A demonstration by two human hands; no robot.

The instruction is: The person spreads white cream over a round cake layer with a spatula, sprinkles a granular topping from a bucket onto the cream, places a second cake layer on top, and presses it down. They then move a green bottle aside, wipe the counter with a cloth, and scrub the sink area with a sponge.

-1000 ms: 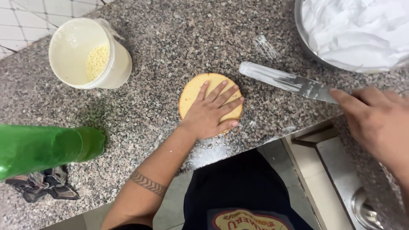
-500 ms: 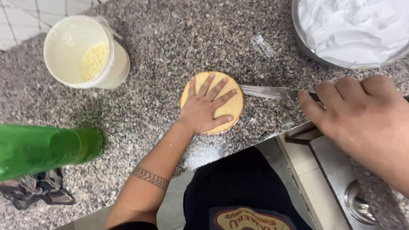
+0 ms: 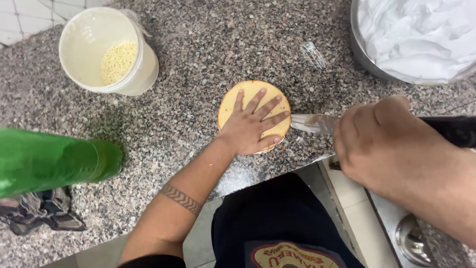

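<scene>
Up and to the left of the left hand (image 3: pixel 250 130) stands a cream plastic tub (image 3: pixel 141 74), open, with a small heap of pale yellow beads (image 3: pixel 118 60) at its bottom. Up and to the right of the right hand (image 3: pixel 382 141), a wide metal bowl (image 3: pixel 364 54) is heaped with white whipped cream (image 3: pixel 421 34).

The left hand lies flat, fingers spread apart, pressing on a round yellow cake layer (image 3: pixel 253 97) that sits on the speckled granite counter (image 3: pixel 208 44); the cake is directly under the palm and shows beyond the fingertips. The right hand is closed around the handle of a metal spatula (image 3: pixel 312 123), whose blade points left and meets the cake's right edge, just beside the left little finger.

Far left of the left forearm lies a green bottle (image 3: pixel 54 159) on its side, with a crumpled dark cloth (image 3: pixel 42 213) just below it. Between the cake and the bowl a small scrap of clear film (image 3: pixel 313 53) rests on the granite.
</scene>
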